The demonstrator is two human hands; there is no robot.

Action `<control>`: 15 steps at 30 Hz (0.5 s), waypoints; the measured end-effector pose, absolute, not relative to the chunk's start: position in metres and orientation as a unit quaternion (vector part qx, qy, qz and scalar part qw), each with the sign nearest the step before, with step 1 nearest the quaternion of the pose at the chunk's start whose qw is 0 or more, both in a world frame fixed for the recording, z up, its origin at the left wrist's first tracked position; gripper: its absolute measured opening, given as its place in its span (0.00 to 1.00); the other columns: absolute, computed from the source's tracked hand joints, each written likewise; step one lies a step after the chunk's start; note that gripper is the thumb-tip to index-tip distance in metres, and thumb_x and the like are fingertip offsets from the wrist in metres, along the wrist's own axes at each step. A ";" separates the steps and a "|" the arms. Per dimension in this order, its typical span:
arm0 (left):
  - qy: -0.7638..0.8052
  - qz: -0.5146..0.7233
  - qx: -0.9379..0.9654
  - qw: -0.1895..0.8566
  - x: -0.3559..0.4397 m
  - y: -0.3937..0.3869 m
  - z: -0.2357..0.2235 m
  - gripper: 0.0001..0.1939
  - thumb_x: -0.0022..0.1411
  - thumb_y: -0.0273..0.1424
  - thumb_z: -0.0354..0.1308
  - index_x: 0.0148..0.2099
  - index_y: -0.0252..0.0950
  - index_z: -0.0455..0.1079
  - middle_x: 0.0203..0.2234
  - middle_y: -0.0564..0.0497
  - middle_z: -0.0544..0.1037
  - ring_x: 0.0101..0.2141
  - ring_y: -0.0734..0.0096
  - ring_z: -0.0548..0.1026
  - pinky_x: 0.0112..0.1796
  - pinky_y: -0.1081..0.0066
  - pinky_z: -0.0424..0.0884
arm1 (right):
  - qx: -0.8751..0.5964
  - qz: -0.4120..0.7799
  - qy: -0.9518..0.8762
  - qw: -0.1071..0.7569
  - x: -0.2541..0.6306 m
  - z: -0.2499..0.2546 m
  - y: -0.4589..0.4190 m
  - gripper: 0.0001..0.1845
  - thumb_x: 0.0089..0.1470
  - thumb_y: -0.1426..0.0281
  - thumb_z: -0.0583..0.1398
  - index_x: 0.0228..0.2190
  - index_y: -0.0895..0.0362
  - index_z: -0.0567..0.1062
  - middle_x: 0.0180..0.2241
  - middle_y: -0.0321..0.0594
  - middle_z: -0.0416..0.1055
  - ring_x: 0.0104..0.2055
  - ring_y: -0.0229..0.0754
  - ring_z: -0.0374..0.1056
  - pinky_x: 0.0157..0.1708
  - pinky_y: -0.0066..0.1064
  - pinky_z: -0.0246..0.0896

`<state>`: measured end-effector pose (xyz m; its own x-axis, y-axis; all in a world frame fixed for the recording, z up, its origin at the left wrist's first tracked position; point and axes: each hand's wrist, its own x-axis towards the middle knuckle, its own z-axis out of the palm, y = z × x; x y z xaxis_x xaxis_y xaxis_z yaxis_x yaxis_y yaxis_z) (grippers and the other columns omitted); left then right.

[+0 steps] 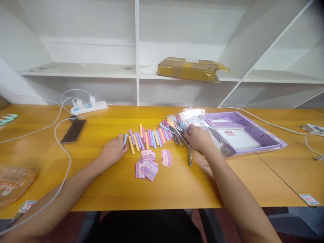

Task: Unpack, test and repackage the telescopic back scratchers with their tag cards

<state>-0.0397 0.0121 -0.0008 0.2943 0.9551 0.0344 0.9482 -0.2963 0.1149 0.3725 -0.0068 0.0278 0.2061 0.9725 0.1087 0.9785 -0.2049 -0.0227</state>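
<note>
My left hand (115,148) is closed on a light blue handle (125,141), held upright between thumb and fingers at the left end of a row of pastel handles (146,138). The row mixes yellow, purple, pink and blue. My right hand (199,137) pinches a back scratcher near its blue claw-shaped head (183,125); a metal rod (190,155) points down below the fingers. Beside it lies a heap of back scratchers (172,124) with coloured claws and metal rods. Small pink printed cards (149,168) lie in front of the row.
A purple open box (260,135) sits at the right, with clear plastic bags (194,116) beside it. At the left are a phone (74,131), a power strip (89,107), white cables and a plastic package (15,184). A taped carton (189,69) rests on the shelf.
</note>
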 end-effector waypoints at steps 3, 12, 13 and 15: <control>0.592 0.036 0.804 0.040 -0.044 0.012 0.000 0.23 0.70 0.29 0.50 0.65 0.26 0.58 0.36 0.37 0.80 0.36 0.50 0.81 0.35 0.63 0.71 | -0.789 -0.020 -0.615 0.004 0.369 0.028 -0.007 0.19 0.70 0.58 0.55 0.49 0.61 0.74 0.42 0.57 0.81 0.43 0.57 0.77 0.37 0.38 0.59; 0.600 0.078 0.793 0.074 -0.048 0.013 -0.002 0.25 0.77 0.32 0.41 0.69 0.24 0.54 0.35 0.36 0.80 0.32 0.50 0.81 0.34 0.62 0.70 | -0.786 -0.018 -0.618 0.007 0.373 0.023 -0.001 0.20 0.71 0.57 0.54 0.45 0.60 0.78 0.41 0.59 0.81 0.43 0.58 0.78 0.40 0.39 0.61; 0.592 0.092 0.797 0.080 -0.046 0.013 -0.002 0.25 0.78 0.35 0.39 0.69 0.26 0.56 0.37 0.35 0.80 0.32 0.50 0.81 0.34 0.61 0.70 | -0.785 -0.027 -0.619 0.010 0.373 0.023 -0.001 0.21 0.72 0.57 0.54 0.45 0.60 0.78 0.41 0.58 0.81 0.42 0.58 0.78 0.39 0.39 0.60; 0.580 0.109 0.802 0.088 -0.042 0.010 0.001 0.24 0.80 0.40 0.36 0.66 0.31 0.61 0.41 0.34 0.80 0.35 0.48 0.81 0.35 0.60 0.71 | -0.786 -0.054 -0.614 0.045 0.375 0.024 -0.003 0.22 0.72 0.56 0.52 0.43 0.59 0.77 0.38 0.56 0.80 0.39 0.56 0.77 0.37 0.38 0.59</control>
